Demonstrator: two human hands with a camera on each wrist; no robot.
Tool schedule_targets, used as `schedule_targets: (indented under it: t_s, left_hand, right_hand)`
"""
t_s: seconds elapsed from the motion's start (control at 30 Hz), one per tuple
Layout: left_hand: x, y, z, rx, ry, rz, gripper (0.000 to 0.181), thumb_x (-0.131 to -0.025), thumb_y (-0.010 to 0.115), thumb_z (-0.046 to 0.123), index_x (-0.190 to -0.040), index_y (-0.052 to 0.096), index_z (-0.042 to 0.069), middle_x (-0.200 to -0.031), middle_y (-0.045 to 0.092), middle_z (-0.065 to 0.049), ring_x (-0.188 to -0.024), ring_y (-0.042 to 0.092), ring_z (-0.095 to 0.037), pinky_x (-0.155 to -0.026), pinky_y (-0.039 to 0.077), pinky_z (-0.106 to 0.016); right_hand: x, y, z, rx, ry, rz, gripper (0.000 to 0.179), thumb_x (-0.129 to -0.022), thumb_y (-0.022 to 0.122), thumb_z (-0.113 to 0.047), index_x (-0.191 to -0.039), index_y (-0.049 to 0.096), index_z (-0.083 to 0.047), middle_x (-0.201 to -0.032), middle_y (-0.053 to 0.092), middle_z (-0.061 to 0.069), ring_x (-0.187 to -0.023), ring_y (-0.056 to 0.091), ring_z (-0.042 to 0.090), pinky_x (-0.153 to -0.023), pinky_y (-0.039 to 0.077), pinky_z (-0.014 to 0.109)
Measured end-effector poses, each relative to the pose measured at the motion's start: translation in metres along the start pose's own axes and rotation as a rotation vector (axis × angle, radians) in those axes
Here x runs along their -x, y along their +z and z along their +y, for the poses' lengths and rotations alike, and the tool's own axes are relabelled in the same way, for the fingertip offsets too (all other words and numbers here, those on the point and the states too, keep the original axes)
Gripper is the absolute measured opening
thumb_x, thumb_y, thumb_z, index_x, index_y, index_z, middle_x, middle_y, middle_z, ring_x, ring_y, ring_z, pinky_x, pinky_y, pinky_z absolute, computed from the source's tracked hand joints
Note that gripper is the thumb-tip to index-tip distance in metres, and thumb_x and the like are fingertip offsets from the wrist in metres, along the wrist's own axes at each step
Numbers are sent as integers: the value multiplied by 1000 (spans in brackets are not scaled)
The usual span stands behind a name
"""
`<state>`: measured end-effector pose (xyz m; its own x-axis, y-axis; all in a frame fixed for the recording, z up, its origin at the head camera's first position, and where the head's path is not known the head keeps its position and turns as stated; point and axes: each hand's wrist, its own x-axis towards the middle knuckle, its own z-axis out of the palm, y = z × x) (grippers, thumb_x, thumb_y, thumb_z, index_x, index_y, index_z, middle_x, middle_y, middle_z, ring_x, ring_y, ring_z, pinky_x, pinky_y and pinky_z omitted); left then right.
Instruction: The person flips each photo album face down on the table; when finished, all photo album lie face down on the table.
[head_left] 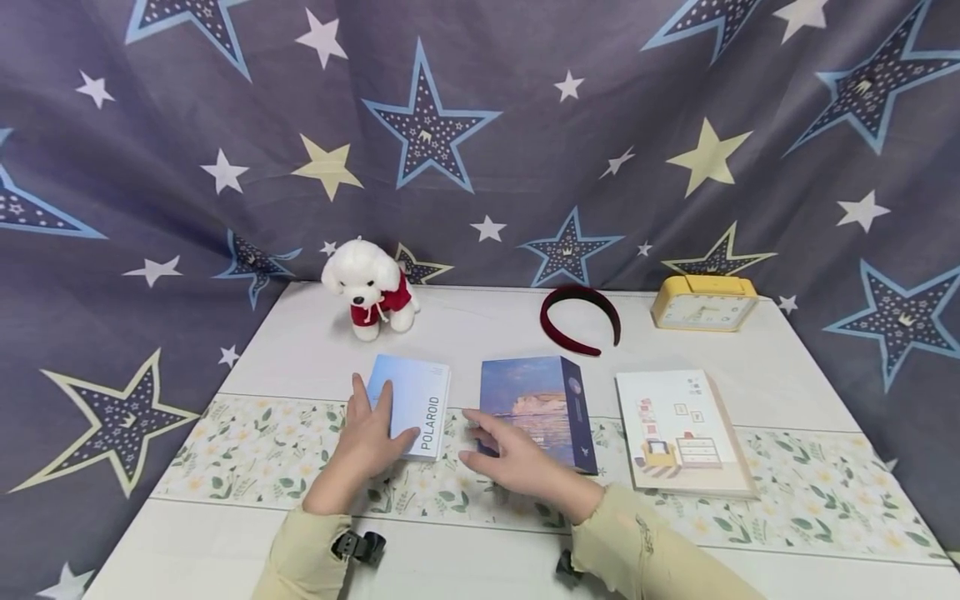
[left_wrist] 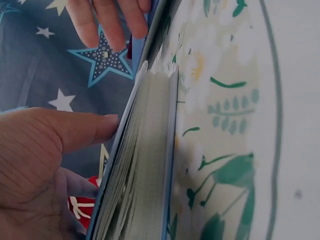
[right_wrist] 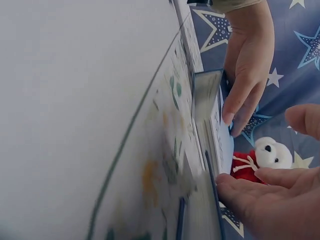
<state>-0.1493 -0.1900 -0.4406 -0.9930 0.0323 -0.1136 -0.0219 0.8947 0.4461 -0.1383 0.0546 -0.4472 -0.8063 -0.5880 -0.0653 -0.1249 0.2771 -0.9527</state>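
Currently, the left hand (head_left: 367, 437) rests on the blue book (head_left: 417, 393), fingers spread, its right edge uncovered beyond them; the right hand (head_left: 513, 454), fingers parted, overhangs the painted book (head_left: 525, 387) at its left edge, worktop (head_left: 454, 487) showing between.

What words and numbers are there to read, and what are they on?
"POLAROID": on the light-blue book.
Too small: that book's corner print.
Too blurred: lettering on the seascape book's cover and spine.
Too small: markings on the yellow clock's face.
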Motion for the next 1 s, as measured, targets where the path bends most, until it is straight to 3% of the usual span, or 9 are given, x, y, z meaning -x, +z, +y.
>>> schedule_targets:
  t_s: [0.17,0.47,0.73,1.0]
  left_hand:
    - [1,1,-1,-32,4,-16,91,-90,66,37,-153,15,-5,-153,-15,-37,-138,6,-59,-100,29,-71]
    - [-1,5,-3,-38,-8,-20,93,-90,66,39,-154,12,-2,-154,-14,-35,-137,12,-59,-98,33,-70]
    - [-1,6,-2,-25,-5,-2,94,-89,67,38,-154,13,-3,-154,-12,-36,-136,16,-60,-93,38,-69]
    - [-1,4,0,2,-20,-16,95,-88,68,39,-154,13,-2,-155,-11,-35,-136,17,-59,-95,35,-69]
  right_hand:
    - [-8,8,-1,-109,15,-40,73,-98,59,-28,-156,19,-8,-154,31,20,-139,37,30,-111,32,44]
    - [-21,23,-5,-213,127,-114,78,-98,59,-27,-156,12,-3,-160,19,16,-142,30,31,-111,32,43]
    - [-23,35,-6,-360,197,-39,75,-97,59,-34,-156,20,-7,-159,22,14,-144,26,30,-114,25,49]
    - [-24,43,-11,-651,183,45,69,-99,51,-21,-153,17,5,-160,13,23,-145,17,36,-114,24,48]
